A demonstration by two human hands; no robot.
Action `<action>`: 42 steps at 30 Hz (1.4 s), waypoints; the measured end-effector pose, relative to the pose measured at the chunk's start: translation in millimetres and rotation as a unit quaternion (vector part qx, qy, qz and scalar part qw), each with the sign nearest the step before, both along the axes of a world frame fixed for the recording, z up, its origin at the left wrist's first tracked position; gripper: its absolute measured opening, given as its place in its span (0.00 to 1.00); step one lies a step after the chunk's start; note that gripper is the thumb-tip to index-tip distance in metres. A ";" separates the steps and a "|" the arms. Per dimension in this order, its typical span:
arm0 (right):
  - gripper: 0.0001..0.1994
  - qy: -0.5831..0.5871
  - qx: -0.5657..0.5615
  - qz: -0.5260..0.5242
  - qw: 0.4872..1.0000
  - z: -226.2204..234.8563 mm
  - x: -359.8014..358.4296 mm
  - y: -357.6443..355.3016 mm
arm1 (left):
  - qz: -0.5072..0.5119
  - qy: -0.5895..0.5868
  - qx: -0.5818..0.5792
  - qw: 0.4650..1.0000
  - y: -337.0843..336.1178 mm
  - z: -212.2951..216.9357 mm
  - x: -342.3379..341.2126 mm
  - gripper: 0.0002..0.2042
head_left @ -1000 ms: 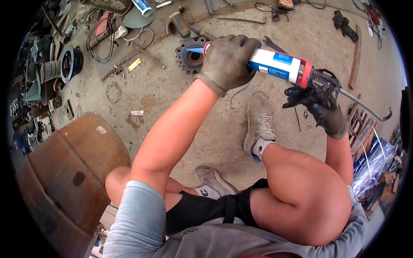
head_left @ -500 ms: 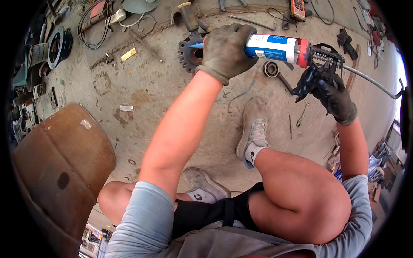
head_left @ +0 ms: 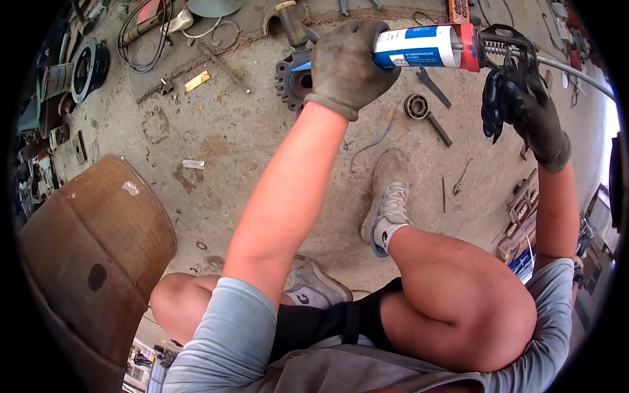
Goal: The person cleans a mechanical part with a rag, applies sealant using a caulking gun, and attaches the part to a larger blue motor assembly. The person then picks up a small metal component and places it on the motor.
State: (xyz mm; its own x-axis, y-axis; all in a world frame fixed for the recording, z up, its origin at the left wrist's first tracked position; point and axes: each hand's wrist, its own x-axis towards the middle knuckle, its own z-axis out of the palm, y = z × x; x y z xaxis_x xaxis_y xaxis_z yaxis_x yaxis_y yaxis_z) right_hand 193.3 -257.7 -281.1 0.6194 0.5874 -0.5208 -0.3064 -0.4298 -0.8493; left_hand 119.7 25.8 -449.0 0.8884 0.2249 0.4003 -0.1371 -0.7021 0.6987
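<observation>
A caulking gun [head_left: 466,47], likely light and stiff, best held by tube [head_left: 422,49] and handle [head_left: 523,51], hangs above the floor [head_left: 216,118], nozzle [head_left: 301,67] toward a gear [head_left: 287,86]; the left hand [head_left: 352,64] wraps around the tube's front, the right hand [head_left: 529,108] curls around the handle.

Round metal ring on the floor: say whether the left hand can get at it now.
Probably not yet: the left hand is closed around the cartridge and would have to let go. Otherwise the way looks free, only floor showing between hand and ring.
</observation>
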 end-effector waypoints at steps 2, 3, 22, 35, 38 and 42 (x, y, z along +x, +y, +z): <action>0.17 0.027 0.010 0.031 0.999 4.3 7.5 -2.9 | -0.001 -0.003 -0.002 1.000 -0.3 0.0 1.7 0.24; 0.17 0.016 0.030 0.004 0.999 1.3 3.6 -4.3 | -0.003 -0.004 -0.003 1.000 -1.0 0.1 2.6 0.24; 0.23 0.005 0.049 -0.020 0.999 3.4 -4.0 -2.2 | -0.015 -0.013 0.011 1.000 -8.9 1.1 10.3 0.25; 0.22 0.065 0.112 -0.063 0.990 -22.4 -21.4 -30.7 | -0.060 0.019 0.025 0.998 -24.8 -2.3 16.0 0.21; 0.23 0.052 0.112 -0.095 0.988 -33.9 -32.9 -47.7 | -0.082 0.027 0.028 0.996 -30.1 -1.7 15.4 0.20; 0.22 0.068 0.106 -0.139 0.982 -33.7 -54.3 -48.4 | -0.116 0.039 0.038 0.992 -35.8 1.5 11.1 0.19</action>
State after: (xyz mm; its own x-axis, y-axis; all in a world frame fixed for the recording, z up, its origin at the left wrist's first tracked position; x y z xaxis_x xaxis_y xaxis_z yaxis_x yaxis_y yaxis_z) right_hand 139.0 -306.1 -314.7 0.7045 0.5093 -0.4943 -0.5038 -0.1316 -0.8537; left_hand 130.8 -10.0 -447.5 0.9418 -0.0167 0.3357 -0.2476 -0.7098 0.6594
